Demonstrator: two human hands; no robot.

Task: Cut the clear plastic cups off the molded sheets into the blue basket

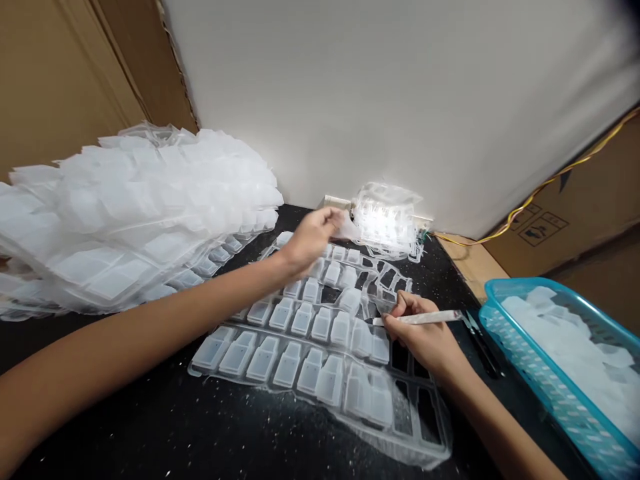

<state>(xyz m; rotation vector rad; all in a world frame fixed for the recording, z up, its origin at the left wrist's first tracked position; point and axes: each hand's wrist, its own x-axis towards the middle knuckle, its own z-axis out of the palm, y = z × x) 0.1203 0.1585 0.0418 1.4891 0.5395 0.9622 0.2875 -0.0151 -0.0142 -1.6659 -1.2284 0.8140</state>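
My left hand (314, 239), slightly blurred, is raised above the far part of a translucent molded plastic sheet (260, 383). Pinched in its fingers is a translucent plastic piece (349, 229). The sheet lies flat on the black table, with rows of box-shaped pieces in it and open gaps along its right side. My right hand (423, 333) rests over that right side, gripping a slim white-handled craft knife (433, 318) like a pen. The knife's dark tip points left, close to a piece in the middle rows.
Left stands a tall pile of similar sheets (140, 200). Near the wall, cut-out sheet frames (385, 220) lie under a bright glare. A blue basket (555, 373) at right holds loose pieces. Dark tweezers (483, 347) lie beside it. A yellow-red wire (520, 210) runs along cardboard boxes.
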